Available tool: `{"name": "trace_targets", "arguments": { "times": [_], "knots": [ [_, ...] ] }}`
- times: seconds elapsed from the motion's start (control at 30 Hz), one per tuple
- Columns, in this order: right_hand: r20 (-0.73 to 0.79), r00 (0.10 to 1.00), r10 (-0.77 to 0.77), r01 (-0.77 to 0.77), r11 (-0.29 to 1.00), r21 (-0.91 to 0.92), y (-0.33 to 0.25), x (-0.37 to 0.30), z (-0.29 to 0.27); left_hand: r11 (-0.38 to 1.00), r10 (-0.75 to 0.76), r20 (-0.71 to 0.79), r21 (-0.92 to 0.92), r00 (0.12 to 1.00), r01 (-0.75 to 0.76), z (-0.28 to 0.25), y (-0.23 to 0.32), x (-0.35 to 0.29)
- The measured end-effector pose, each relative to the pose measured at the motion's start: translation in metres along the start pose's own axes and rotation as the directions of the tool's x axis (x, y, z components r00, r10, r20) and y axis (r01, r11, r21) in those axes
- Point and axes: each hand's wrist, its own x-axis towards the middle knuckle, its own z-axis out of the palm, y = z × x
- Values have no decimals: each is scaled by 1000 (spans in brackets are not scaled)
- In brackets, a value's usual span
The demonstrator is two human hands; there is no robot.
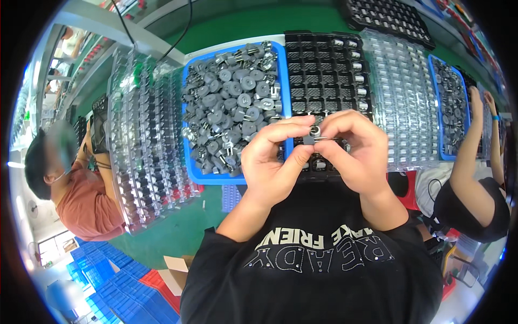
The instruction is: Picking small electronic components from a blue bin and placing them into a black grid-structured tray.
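In front of my chest, both hands pinch one small grey part (pixel 308 140) with a silver round piece (pixel 315 130) at its far side and thin metal prongs. My left hand (pixel 272 159) is closed on its left side, thumb and forefinger pressed to it. The fingertips of my right hand (pixel 359 154) close on the prongs from the right. Just beyond my hands lies a black compartment tray (pixel 313 75), with silver cylindrical pieces in its right column. Left of it, a blue bin (pixel 187 135) is heaped with grey round parts (pixel 245 100) that have metal prongs.
Stacked clear plastic trays stand left (pixel 143 162) and right (pixel 402 102) of me. Another black tray (pixel 388 21) lies farther back. At the right, a person (pixel 480 194) works by a second blue bin (pixel 434 108); another person (pixel 86 202) is at the left. Blue crates (pixel 118 281) are stacked lower left.
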Motion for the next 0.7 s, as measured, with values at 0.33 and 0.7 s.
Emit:
{"name": "trace_targets", "arguments": {
  "times": [0.33, 0.7],
  "knots": [
    [62, 974, 220, -74, 561, -825, 65, 49, -79, 222, -149, 205, 960, 967, -169, -48, -22, 73],
    [161, 957, 243, 12, 518, -856, 84, 60, -101, 208, -176, 261, 952, 949, -223, -56, -17, 83]
  ]
}}
